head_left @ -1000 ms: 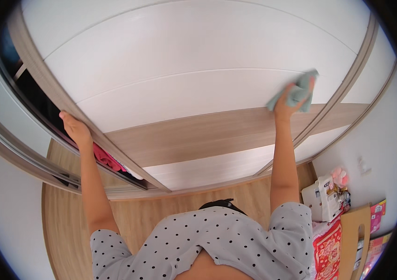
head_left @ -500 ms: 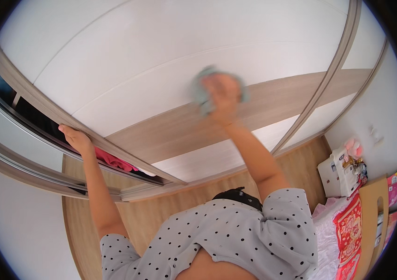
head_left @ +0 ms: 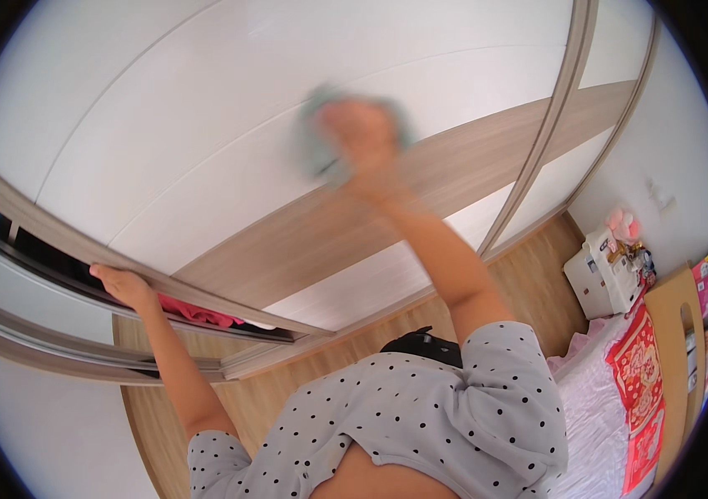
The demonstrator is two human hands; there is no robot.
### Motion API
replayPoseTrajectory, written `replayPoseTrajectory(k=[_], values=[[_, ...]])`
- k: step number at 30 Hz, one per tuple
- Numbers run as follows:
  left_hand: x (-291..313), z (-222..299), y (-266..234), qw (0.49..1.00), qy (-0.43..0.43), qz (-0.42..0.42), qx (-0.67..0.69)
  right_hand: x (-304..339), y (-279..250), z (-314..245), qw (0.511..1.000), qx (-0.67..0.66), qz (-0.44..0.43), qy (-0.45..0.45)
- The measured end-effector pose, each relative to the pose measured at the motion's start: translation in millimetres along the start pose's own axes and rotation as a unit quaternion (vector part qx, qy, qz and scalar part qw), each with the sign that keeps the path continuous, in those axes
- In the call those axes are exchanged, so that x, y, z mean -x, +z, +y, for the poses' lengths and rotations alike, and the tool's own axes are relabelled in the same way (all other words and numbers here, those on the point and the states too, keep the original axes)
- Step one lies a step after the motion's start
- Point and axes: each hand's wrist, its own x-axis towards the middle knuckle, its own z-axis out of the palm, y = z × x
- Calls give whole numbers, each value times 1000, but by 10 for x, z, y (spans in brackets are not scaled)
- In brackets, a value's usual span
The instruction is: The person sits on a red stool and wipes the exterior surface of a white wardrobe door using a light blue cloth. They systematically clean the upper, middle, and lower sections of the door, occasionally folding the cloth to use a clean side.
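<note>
- The right grip (head_left: 362, 129) is closed on a pale green cloth (head_left: 311, 141), which sits against the white door panel (head_left: 204, 108); motion blur smears both, and the single fingers cannot be told apart.
- Most of the cloth is hidden under that grip, its soft edges showing to either side.
- The left grip (head_left: 125, 289), lower and to the left, touches the door's edge; some fingers are out of sight, so whether it closes around the edge cannot be told.
- Just right of the left grip, red fabric (head_left: 200, 312) shows in the dark gap, partly covered by the door frame.
- Below the right grip, a wood-grain band (head_left: 287, 241) crosses the door.
- Below both grips, a spotted shirt (head_left: 420, 407) hides part of the wooden floor (head_left: 221, 399).
- Far right and below the right grip stand a white box (head_left: 599, 279) and a bed (head_left: 587, 407) with a red patterned cover (head_left: 637, 366), cut off beneath.
</note>
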Motion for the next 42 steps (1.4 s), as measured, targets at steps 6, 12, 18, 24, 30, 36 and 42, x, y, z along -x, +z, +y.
replayPoseTrajectory(k=[6,12,18,24,30,36,42], values=[[78,116,28,995,-71,-7,72,240,-776,1080,813,-98,428,383],[-185,-258,-48,989,-63,-57,122,468,380,-135,933,124,299,157],[-167,-441,6,981,-23,-125,144,613,1516,-1307,998,-32,-12,-48],[-130,-407,6,974,-39,-162,155,240,2068,-1822,983,-53,-80,-154],[-186,-408,-95,986,-4,-126,105,543,1101,-908,985,-60,-121,-108],[-116,49,-33,978,-121,-117,125,882,-418,509,985,159,74,-10],[66,343,100,987,-115,-43,103,1142,-1336,1540,924,263,224,165]])
